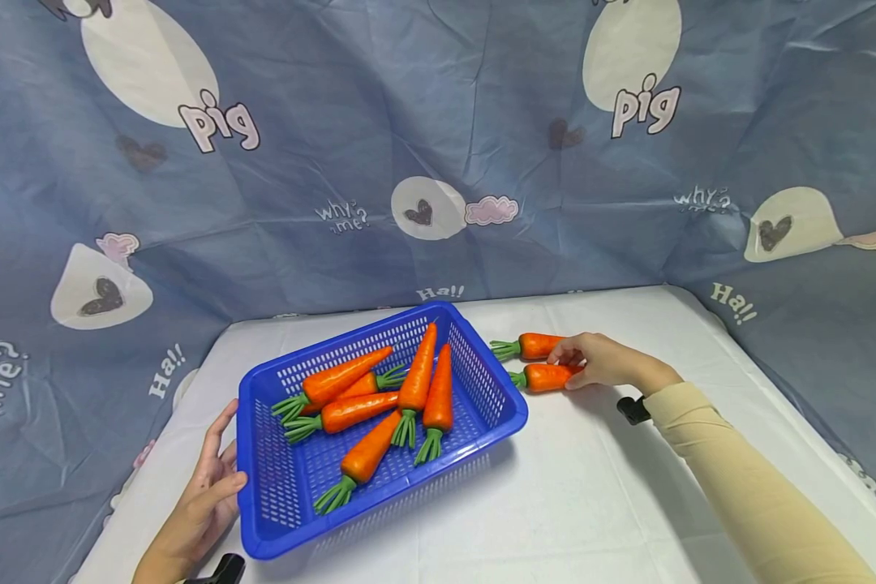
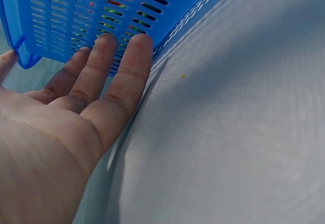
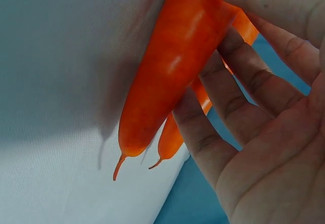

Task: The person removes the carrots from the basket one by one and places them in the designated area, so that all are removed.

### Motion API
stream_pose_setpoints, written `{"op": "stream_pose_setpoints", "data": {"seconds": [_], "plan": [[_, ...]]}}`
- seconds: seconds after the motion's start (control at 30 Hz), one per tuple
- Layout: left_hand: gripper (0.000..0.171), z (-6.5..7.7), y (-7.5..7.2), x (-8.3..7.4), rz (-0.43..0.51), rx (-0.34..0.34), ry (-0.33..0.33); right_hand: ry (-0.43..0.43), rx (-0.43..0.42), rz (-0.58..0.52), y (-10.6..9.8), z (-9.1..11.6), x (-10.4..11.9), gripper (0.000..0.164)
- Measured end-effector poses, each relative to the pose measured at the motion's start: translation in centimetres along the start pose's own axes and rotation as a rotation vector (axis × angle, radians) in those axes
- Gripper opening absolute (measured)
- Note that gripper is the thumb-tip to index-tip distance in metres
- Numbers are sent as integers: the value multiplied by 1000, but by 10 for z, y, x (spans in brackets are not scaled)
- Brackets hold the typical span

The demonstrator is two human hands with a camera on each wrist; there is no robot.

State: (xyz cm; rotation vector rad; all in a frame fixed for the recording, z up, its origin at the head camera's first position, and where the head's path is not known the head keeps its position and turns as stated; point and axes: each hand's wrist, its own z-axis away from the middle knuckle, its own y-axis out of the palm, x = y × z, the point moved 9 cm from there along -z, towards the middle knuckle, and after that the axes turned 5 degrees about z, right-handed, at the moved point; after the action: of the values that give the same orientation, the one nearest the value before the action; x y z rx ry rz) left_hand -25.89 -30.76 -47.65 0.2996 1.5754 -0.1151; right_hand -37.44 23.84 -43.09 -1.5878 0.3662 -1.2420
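Blue fabric backdrop (image 1: 380,105): we read all the words on this cloth, at the far side.
"pig" lettering (image 1: 219,122): we see it twice, left and right.
"why? me?" lettering (image 1: 341,216): we find it left of the middle, at right, and nearer at left.
"Ha!!" lettering (image 1: 441,293): we read it left, middle and right.

Right hand (image 1: 602,359) bare, all five fingers uncovered; behind the grip, long beige sleeve (image 1: 766,487), plain, close-fitting, creased around the cuff (image 1: 677,408); small black wrist camera (image 1: 633,410), rounded casing, sits below the wrist just behind the grip; left hand (image 1: 203,499) also bare, similar black camera (image 1: 228,569) behind its palm, left sleeve mostly out of frame
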Motion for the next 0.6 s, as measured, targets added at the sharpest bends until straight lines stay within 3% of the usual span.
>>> {"op": "stream_pose_setpoints", "data": {"seconds": [0.6], "plan": [[88, 0, 0, 3, -6, -6, -20, 29, -1, -17, -5, 1, -2, 34]]}}
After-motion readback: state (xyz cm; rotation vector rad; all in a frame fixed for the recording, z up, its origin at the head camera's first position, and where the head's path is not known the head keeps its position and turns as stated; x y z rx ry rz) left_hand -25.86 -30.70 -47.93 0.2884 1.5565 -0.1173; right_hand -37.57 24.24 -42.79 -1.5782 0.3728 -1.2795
